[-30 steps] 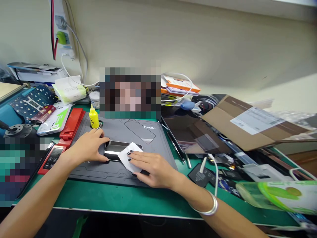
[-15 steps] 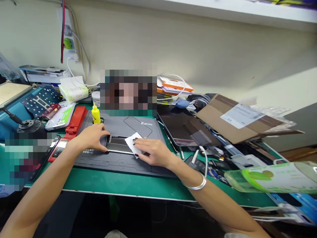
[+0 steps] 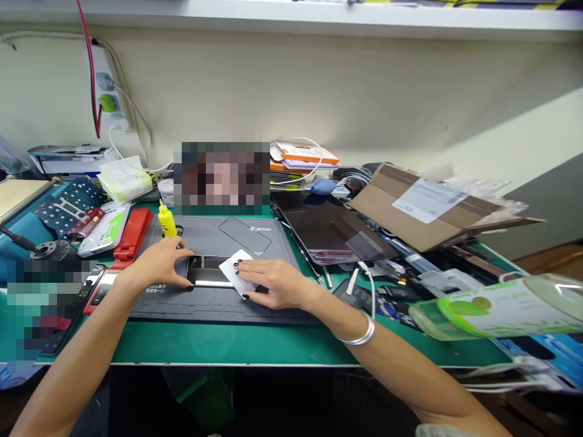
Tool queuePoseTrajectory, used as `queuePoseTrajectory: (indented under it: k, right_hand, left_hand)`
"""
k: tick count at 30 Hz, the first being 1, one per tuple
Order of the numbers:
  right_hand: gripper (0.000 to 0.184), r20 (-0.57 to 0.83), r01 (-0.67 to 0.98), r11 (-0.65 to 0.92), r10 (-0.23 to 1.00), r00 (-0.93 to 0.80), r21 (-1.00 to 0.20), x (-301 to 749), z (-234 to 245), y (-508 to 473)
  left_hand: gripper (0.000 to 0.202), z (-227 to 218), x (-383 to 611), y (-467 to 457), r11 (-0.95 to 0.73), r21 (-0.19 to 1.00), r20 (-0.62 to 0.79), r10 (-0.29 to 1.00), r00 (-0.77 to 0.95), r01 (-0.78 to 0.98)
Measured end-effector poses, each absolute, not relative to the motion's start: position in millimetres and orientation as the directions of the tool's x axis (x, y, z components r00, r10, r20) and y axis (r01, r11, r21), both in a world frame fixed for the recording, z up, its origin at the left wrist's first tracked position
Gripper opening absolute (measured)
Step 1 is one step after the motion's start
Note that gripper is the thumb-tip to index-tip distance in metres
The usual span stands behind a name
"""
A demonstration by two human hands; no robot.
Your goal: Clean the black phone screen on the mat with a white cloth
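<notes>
A dark, glossy phone lies flat on a grey work mat. My left hand grips its left end, thumb at the near edge and fingers at the far edge. In my right hand is a folded white wipe, pressed on the phone's face under my fingertips. The wipe and hand hide the phone's right part. Behind, on the mat, is a thin black phone-shaped outline. A small yellow squeeze bottle stands just beyond my left hand.
To the right are a large dark screen, an open cardboard box, a white cable and a plastic bottle lying sideways. A red clamp-like tool, another phone and a tissue pack are on the left.
The camera view has shifted, so the scene sits further left. My right hand with the wipe stays on the phone, and my left hand keeps its hold on the end.
</notes>
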State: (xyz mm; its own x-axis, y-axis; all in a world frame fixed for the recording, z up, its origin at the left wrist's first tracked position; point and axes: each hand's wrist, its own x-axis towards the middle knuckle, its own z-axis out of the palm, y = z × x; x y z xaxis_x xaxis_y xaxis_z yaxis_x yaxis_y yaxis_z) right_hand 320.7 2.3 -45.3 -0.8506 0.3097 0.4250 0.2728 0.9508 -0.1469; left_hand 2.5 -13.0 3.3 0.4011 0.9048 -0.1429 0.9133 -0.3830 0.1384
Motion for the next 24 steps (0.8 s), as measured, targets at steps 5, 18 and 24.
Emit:
queuePoseTrajectory:
  k: [5, 18, 24]
  right_hand:
    - [0.027, 0.400, 0.289, 0.941, 0.336, -0.853, -0.173, 320, -43, 2]
    - [0.039, 0.329, 0.330, 0.928, 0.370, -0.869, -0.173, 312, -38, -5]
    - [0.043, 0.319, 0.309, 0.924, 0.370, -0.872, -0.227, 312, -37, -6]
  left_hand:
    - [0.072, 3, 0, -12, -0.415, 0.124, -0.142, 0.892, 0.430, 0.901]
    - [0.071, 4, -3, -7, -0.462, 0.100, -0.130, 0.872, 0.472, 0.881]
    - [0.072, 3, -1, -8, -0.453, 0.107, -0.116, 0.878, 0.464, 0.885]
